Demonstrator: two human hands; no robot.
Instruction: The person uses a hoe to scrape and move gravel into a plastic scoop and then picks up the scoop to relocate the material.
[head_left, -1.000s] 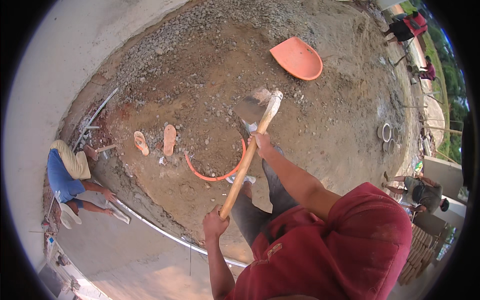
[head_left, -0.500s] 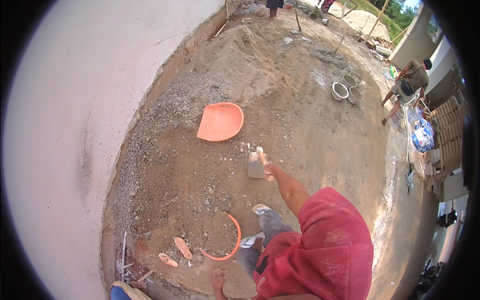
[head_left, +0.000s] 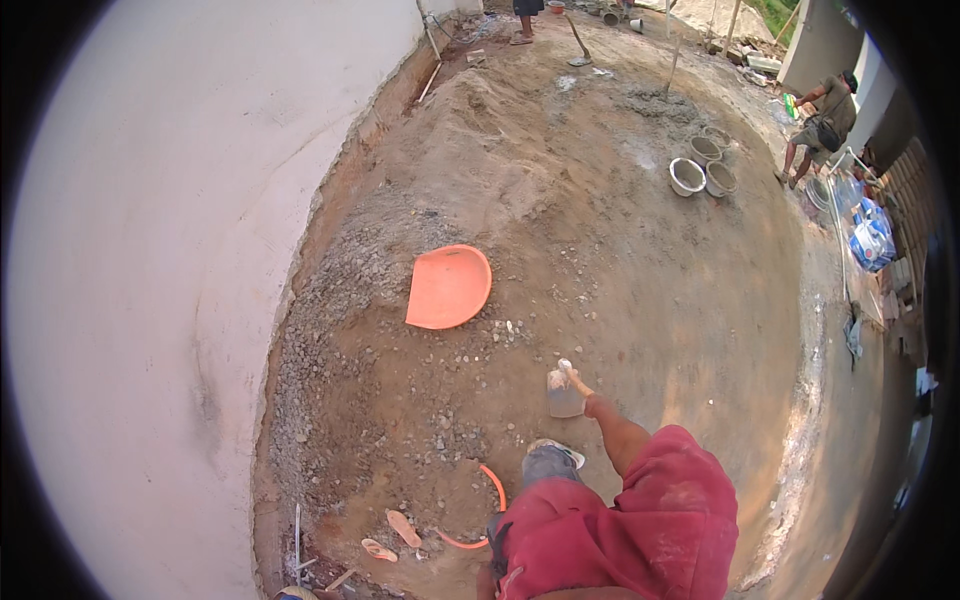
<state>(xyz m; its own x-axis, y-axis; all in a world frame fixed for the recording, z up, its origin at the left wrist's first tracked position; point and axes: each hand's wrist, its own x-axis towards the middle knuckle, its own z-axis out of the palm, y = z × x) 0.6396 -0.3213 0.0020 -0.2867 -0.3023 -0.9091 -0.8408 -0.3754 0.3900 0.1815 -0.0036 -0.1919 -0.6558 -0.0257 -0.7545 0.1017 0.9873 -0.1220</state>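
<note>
My right hand is closed round the wooden handle of a hoe, close to its head. The flat metal blade hangs just over the packed dirt, ahead of my foot. At the lower edge, only a dim bit of my left hand shows beside my red clothing, its fingers hidden. An orange scoop-shaped pan lies on the gravel ahead and to the left. By my left leg lies a curved orange strip, partly covered by my body.
A white wall runs along the left, with gravel at its foot. Two sandals lie near the strip. Several buckets stand ahead right. Another person stands beyond, holding something green. A second hoe stands far ahead.
The view has shifted, and I have moved forward past the orange strip. The hoe stays in my right hand. My left hand has dropped mostly out of sight. The far person has straightened up.
</note>
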